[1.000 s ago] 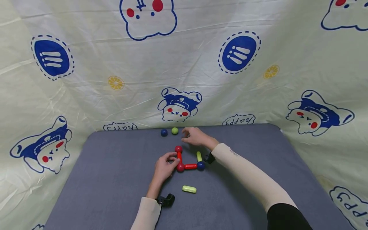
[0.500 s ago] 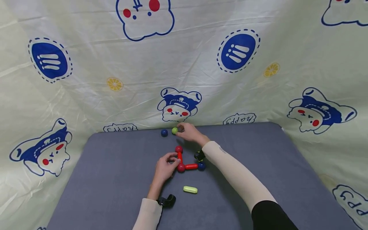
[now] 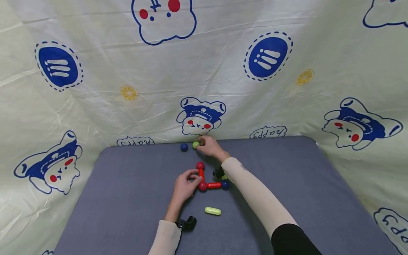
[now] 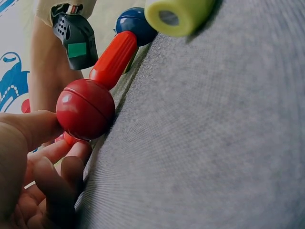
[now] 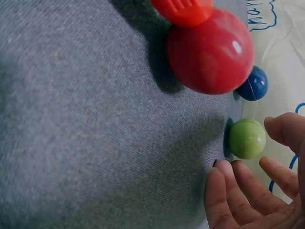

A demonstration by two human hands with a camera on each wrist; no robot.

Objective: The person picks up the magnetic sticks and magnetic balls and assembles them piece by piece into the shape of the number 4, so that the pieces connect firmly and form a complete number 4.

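My left hand (image 3: 185, 186) pinches the red rod (image 3: 201, 175) between two red balls, its thumb against the nearer red ball (image 4: 86, 109). A second red rod (image 3: 214, 185) runs from that ball to a blue ball (image 3: 225, 184). From there a yellow-green rod (image 3: 224, 176) extends, partly hidden by my right wrist. At the far end of the pinched rod is the other red ball (image 3: 200, 165). My right hand (image 3: 211, 147) is at a green ball (image 5: 246, 139) near the back edge, with its thumb and spread fingers around the ball.
Left of the green ball lies a loose blue ball (image 3: 184, 147). A loose yellow-green rod (image 3: 213, 211) lies nearer the front of the grey table (image 3: 134, 198). A printed curtain (image 3: 153, 78) hangs close behind the table's back edge.
My right hand has moved left to the green ball, its forearm now covering part of the yellow-green rod. My left hand stays at the red rod.
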